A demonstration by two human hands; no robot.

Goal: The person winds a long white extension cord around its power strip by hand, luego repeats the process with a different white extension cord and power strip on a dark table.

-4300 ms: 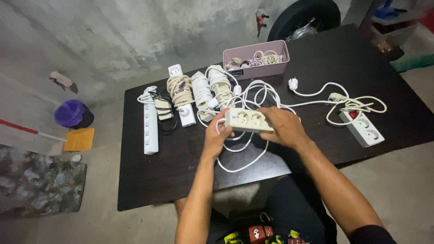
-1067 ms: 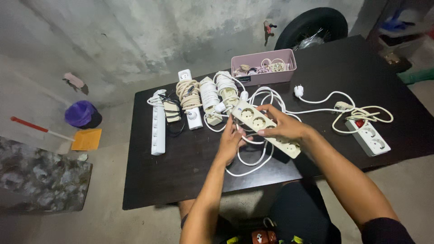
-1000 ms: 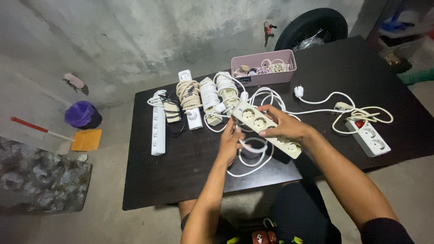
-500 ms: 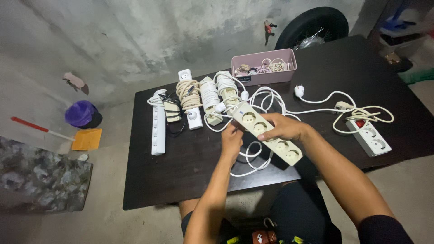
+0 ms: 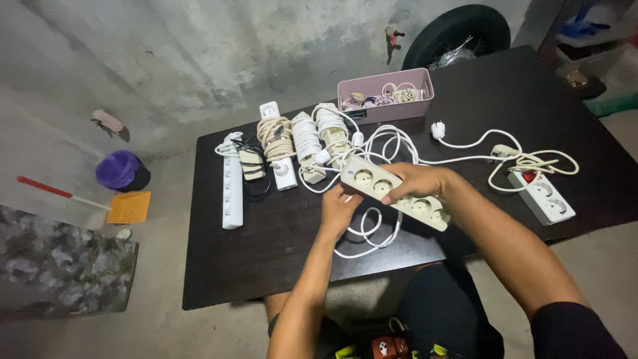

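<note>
Holding a cream power strip [image 5: 397, 193] above the front part of the dark worktop [image 5: 266, 246], the right hand [image 5: 413, 183] is closed over the strip's middle, fingers wrapped across its upper face between the sockets. The strip is tilted, its far end higher and to the left, its near end lower and to the right.

The left hand [image 5: 339, 210] is closed just below the strip's left end, pinching the white cable [image 5: 369, 233] that hangs from it. The cable falls in loose loops onto the worktop beneath both hands.

Behind the hands, a row of coiled cords with plugs and adaptors [image 5: 302, 139] lies across the middle of the worktop. At the row's left end a long white power strip [image 5: 232, 193] lies flat, running front to back. A pink rectangular box [image 5: 385, 105] containing coiled cables stands at the rear edge. To the right, a second white power strip with a red switch [image 5: 543, 196] lies flat, and its white cord [image 5: 492, 149] trails in loops toward the centre, ending in a plug.

On the floor to the left are a purple round container [image 5: 119, 171], an orange square pad [image 5: 129, 207] and a red-handled tool [image 5: 56, 193]. A black tyre [image 5: 458, 30] leans against the wall behind the worktop.
</note>
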